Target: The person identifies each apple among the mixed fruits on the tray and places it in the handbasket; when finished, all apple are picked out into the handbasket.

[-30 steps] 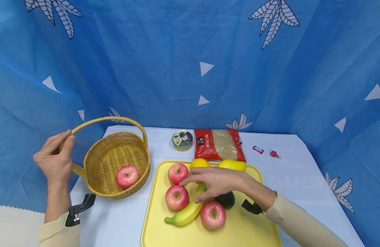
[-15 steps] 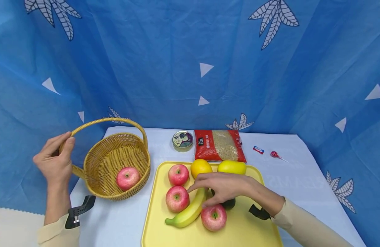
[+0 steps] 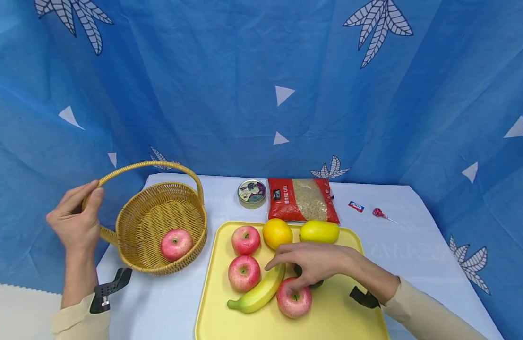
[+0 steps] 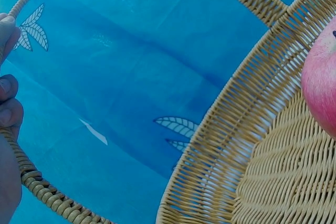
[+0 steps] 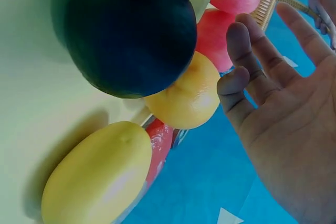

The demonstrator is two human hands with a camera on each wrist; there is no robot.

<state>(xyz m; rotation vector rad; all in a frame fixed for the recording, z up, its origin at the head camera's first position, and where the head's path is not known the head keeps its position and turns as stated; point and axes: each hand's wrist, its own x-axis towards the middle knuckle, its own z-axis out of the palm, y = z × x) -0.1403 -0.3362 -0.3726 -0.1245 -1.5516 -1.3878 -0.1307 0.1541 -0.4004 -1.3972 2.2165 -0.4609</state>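
My left hand (image 3: 76,215) grips the arched handle (image 3: 146,164) of a wicker basket (image 3: 131,217), which stands tilted at the left. Inside the basket lies a red apple (image 3: 176,244). Over a yellow tray (image 3: 346,314) hovers my right hand (image 3: 318,259), palm down, fingers loosely bent and holding nothing. Its thumb overlaps the top of the front apple (image 3: 295,304) in the head view; whether they touch, I cannot tell. Left of that apple lies a banana (image 3: 257,293). A dark round fruit (image 5: 131,35) sits beneath the hand, mostly hidden from the head view.
Two more apples, one behind the other (image 3: 244,273), lie on the tray's left. At its back are an orange (image 3: 277,233) and a yellow mango-like fruit (image 3: 319,231). Behind stand a round tin (image 3: 251,193), a red bag of pasta (image 3: 304,199), a small packet (image 3: 355,206) and a lollipop (image 3: 378,212).
My right hand has drawn back rightward and nearer, from over the banana and orange to the front apple; the orange is uncovered. My left hand and the basket stay still.
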